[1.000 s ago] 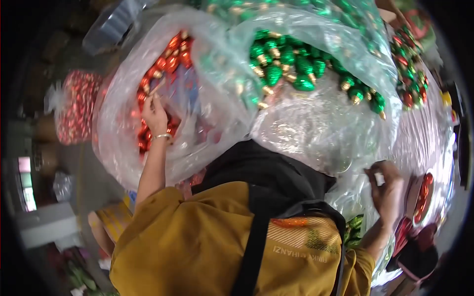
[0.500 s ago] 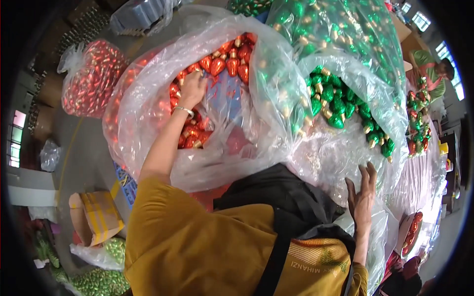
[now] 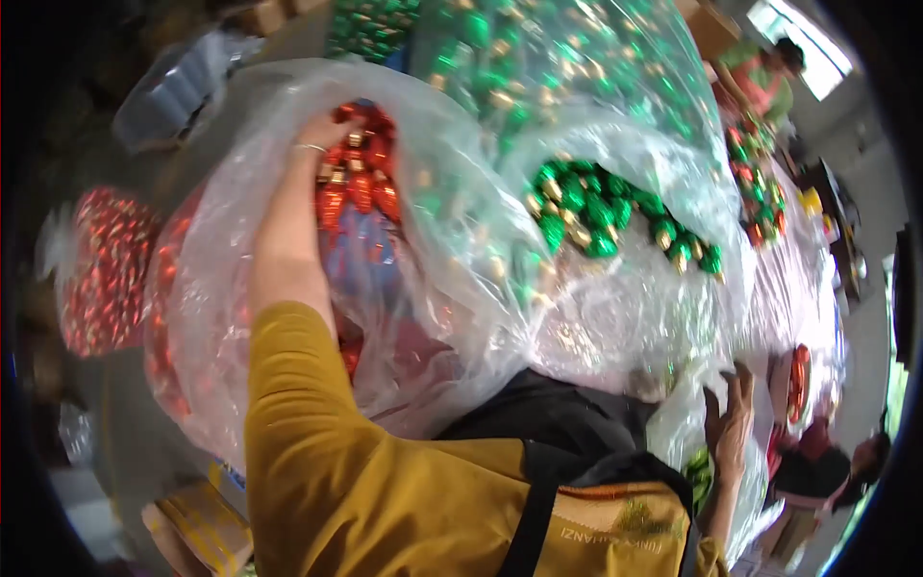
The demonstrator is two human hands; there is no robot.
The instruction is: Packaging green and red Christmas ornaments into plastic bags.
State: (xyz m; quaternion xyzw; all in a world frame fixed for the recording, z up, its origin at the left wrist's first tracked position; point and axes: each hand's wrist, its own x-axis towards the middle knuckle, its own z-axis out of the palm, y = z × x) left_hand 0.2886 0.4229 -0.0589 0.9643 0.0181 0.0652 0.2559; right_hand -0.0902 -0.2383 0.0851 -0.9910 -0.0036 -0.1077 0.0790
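Observation:
My left hand (image 3: 330, 131), with a bracelet at the wrist, reaches deep into a big clear plastic bag (image 3: 231, 192). It touches the far part of a pile of shiny red bulb-shaped ornaments (image 3: 359, 188) with gold caps. Motion blur smears its fingers, so their grip is unclear. Over at the lower right, my right hand (image 3: 733, 413) is raised beside clear plastic sheeting (image 3: 683, 433), fingers apart and holding nothing. Between the hands, farther off, green bulb-shaped ornaments (image 3: 598, 213) with gold caps spill from the mouth of another clear bag (image 3: 663, 144).
A closed bag of red ornaments (image 3: 108, 274) sits at the left. An open cardboard box (image 3: 202, 524) stands at the lower left. A person (image 3: 760, 82) works at the far right beside mixed red and green ornaments (image 3: 755, 183); another person (image 3: 812, 471) is at the lower right.
My left hand has moved farther into the bag, to the far side of the red ornaments. The view has shifted and turned. My right hand stays raised and spread.

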